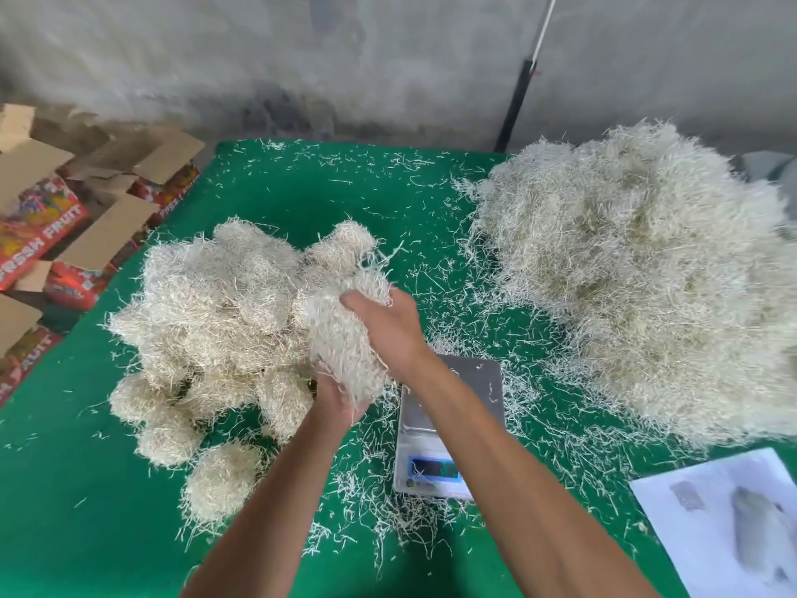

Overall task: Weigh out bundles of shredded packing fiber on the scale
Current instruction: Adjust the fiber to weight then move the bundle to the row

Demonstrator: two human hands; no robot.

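Both hands clamped on one fiber bundle
Left hand gripping beneath, right hand on top, beside bundle pile, left of scale

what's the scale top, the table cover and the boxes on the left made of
Scale top: looks like brushed metal, grey with a dull sheen; the body around the display seems pale plastic.
Table cover: green, matte and slightly napped, probably felt or a similar cloth.
Boxes: cardboard, with plain brown flaps and glossy red printed sides reading FRESH FRUIT.
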